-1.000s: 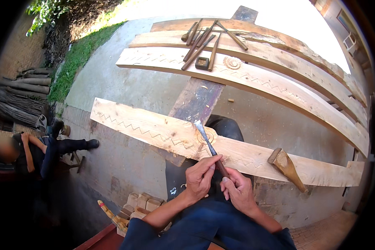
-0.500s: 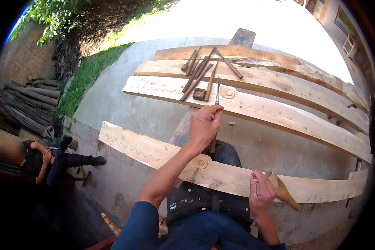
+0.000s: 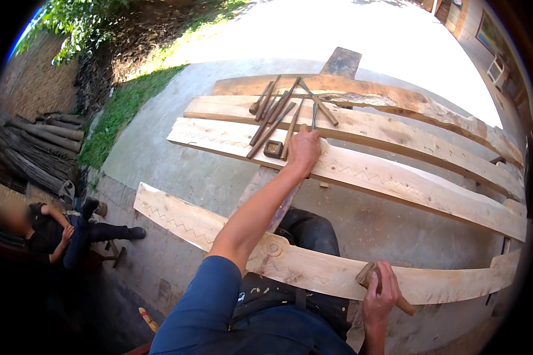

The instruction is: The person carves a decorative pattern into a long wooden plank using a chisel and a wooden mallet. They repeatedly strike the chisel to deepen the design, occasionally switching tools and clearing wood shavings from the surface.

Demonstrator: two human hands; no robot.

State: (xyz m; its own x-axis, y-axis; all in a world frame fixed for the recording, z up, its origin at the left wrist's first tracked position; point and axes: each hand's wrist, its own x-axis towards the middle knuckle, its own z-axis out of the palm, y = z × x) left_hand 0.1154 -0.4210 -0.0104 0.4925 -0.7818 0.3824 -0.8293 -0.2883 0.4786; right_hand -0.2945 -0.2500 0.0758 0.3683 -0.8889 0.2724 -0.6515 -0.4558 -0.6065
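Observation:
My left hand (image 3: 305,152) is closed around a chisel (image 3: 314,116), its metal blade pointing up and away past the fingers. It is over the nearest plank (image 3: 391,178) of the far group, hiding the carved rosette there and the chisel's handle. Beside it lie several wooden-handled carving chisels (image 3: 270,131) and a small dark square box (image 3: 273,149). In my right hand (image 3: 381,294) is a wooden mallet (image 3: 368,274), held above the near carved plank (image 3: 177,215). This long board, across my lap area, bears a zigzag line and a round spiral rosette (image 3: 272,248).
Two more rough planks (image 3: 408,131) lie behind the tools, on a support board (image 3: 342,63). A seated person (image 3: 56,234) is at the left, near stacked logs (image 3: 50,133). Grass (image 3: 124,121) borders the concrete floor (image 3: 177,160).
My left hand has moved forward with the chisel to the far plank, covering its rosette. My right hand has lowered slightly and the mallet has turned in its grip.

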